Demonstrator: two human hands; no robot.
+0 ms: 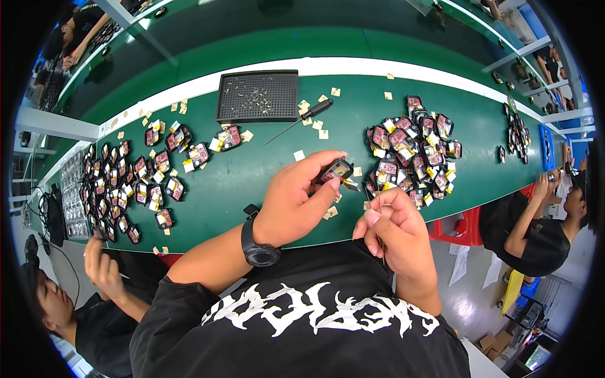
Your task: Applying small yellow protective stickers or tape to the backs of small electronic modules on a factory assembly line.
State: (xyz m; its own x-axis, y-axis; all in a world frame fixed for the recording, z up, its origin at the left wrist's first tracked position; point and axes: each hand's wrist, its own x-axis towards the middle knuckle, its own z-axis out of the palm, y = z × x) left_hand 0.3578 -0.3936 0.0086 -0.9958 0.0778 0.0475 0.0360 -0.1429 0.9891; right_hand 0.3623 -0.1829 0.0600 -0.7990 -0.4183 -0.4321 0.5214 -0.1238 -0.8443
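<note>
My left hand (296,198), with a black watch on its wrist, is closed around a small black plastic housing (339,169). A circuit board shows inside the housing, and a pale strip sticks out at its side. Just to the right, my right hand (400,230) pinches a thin metal tool (372,188) that looks like tweezers. Its tip is close to the strip; whether they touch I cannot tell. Beyond my hands a pile of similar open housings (416,148) with red boards, white blocks and yellow labels lies on the green tabletop (277,167).
A black perforated tray (255,120) holding small screws stands at the back. Beside it lies a black-handled screwdriver (317,109). Small yellowish squares (388,96) are scattered about. More housings (120,183) cover the left side. Co-workers sit at both sides, one reaching a hand (103,268) near the left edge.
</note>
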